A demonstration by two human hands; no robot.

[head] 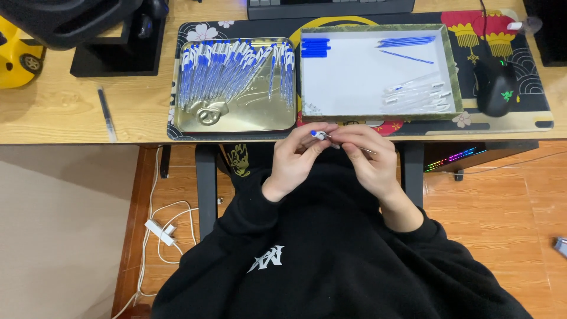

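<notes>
Just off the wooden table point(71, 118) edge, both hands' fingers point(307, 150) pinching one thin clear blue-tipped plastic pen point(322, 136), open floor below.

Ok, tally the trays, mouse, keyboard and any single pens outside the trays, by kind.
Metal tray: 1
White box tray: 1
Computer mouse: 1
Keyboard: 1
Loose pen on desk: 1
Pen held by left hand and right hand: 1
Total: 6
</notes>
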